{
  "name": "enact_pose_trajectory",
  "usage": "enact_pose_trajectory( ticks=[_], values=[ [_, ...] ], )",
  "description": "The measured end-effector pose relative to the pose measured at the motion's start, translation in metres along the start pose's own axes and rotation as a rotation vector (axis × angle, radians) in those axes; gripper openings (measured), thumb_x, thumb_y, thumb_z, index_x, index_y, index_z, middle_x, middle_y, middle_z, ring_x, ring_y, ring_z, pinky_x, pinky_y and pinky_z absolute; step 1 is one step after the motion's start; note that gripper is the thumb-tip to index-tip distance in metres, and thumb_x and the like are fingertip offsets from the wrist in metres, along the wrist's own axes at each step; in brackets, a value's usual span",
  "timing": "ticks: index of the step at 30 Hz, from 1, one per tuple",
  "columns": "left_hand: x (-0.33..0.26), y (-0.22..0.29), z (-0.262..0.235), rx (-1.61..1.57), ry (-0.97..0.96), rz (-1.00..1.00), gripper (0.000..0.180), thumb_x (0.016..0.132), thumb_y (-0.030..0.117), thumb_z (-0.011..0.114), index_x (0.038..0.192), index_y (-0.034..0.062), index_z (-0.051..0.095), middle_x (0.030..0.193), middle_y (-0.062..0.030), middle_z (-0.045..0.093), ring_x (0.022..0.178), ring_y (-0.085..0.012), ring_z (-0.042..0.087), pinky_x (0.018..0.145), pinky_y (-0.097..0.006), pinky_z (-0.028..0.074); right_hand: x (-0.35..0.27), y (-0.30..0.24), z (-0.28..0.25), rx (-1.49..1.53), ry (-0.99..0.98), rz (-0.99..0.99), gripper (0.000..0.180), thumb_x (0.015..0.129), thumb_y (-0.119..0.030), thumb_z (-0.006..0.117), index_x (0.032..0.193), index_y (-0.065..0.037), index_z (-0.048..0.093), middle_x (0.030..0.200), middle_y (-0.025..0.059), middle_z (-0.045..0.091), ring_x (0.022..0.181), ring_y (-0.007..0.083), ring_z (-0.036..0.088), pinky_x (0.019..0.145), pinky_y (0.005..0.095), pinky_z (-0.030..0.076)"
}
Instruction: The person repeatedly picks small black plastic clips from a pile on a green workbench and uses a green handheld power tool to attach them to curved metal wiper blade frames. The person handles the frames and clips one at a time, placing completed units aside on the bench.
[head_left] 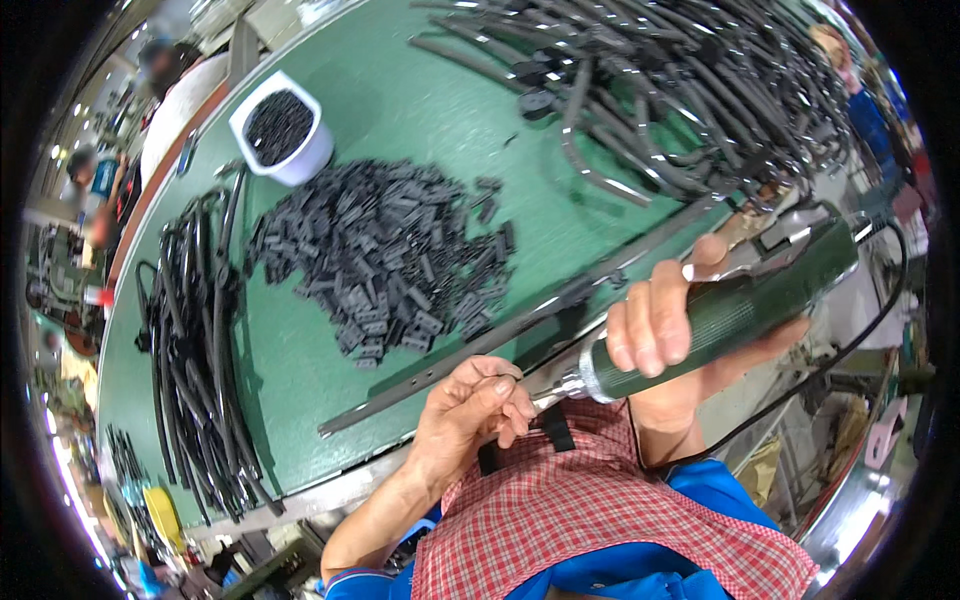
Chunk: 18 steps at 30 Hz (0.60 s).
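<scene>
My right hand (665, 325) grips a dark green electric screwdriver (745, 305), its metal tip pointing left toward my left hand. My left hand (470, 410) pinches a small black plastic part (555, 430) over my red checked apron, right at the tool's tip. A long black wiper blade strip (480, 345) lies on the green table (420, 110) just beyond both hands. A heap of small black clips (385, 255) sits further out on the table.
A white tub (282, 128) holding small dark pieces stands at the back left. A bundle of black strips (200, 350) lies along the left side, a large tangle of wiper blades (680, 90) at the back right. The tool's black cable (870, 320) loops right. Other people stand around the edges.
</scene>
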<state>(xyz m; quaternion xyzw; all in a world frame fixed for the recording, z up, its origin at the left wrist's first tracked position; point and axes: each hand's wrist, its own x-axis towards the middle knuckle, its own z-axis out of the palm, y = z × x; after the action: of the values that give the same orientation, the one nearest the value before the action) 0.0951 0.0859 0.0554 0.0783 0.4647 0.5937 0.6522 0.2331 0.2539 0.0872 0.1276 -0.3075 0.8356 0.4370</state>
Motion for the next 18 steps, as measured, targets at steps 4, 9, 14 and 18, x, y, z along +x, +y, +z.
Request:
enact_pose_trajectory(
  ticks=[4, 9, 14, 18],
  values=[
    [-0.006, -0.006, -0.014, -0.246, 0.136, 0.010, 0.017, 0.092, 0.014, 0.059, 0.105, 0.0025, 0.060, 0.086, -0.0134, 0.067, 0.067, -0.0152, 0.064, 0.053, -0.025, 0.051, 0.002, 0.023, 0.010, -0.116, -0.102, -0.014, 0.085, 0.079, -0.071, 0.054, 0.138, -0.010, 0.044, 0.073, 0.0072, 0.053, 0.059, 0.0209, 0.052, 0.057, 0.0344, 0.044],
    [-0.005, -0.005, -0.018, -0.320, 0.024, 0.004, 0.018, 0.092, 0.011, 0.059, 0.105, -0.0004, 0.061, 0.092, -0.0175, 0.067, 0.072, -0.0204, 0.067, 0.055, -0.029, 0.057, 0.007, 0.033, 0.022, -0.162, -0.110, -0.031, 0.078, 0.082, -0.065, 0.056, 0.132, -0.005, 0.045, 0.071, 0.0085, 0.055, 0.058, 0.0220, 0.055, 0.055, 0.0354, 0.046],
    [-0.001, -0.005, -0.025, -0.356, -0.077, -0.038, 0.017, 0.091, 0.011, 0.059, 0.105, 0.0001, 0.061, 0.091, -0.0205, 0.067, 0.071, -0.0227, 0.067, 0.052, -0.029, 0.056, 0.010, 0.029, 0.017, -0.097, -0.149, -0.065, 0.068, 0.085, -0.059, 0.057, 0.126, -0.005, 0.049, 0.066, 0.0082, 0.055, 0.057, 0.0221, 0.057, 0.053, 0.0351, 0.047],
    [-0.003, -0.008, -0.028, -0.501, -0.304, -0.049, 0.021, 0.095, 0.011, 0.053, 0.111, -0.0022, 0.057, 0.098, -0.0196, 0.066, 0.080, -0.0221, 0.068, 0.061, -0.030, 0.058, 0.004, 0.024, 0.009, 0.062, -0.014, -0.039, 0.084, 0.080, -0.070, 0.054, 0.138, -0.011, 0.042, 0.072, 0.0076, 0.054, 0.058, 0.0200, 0.050, 0.055, 0.0353, 0.042]
  ],
)
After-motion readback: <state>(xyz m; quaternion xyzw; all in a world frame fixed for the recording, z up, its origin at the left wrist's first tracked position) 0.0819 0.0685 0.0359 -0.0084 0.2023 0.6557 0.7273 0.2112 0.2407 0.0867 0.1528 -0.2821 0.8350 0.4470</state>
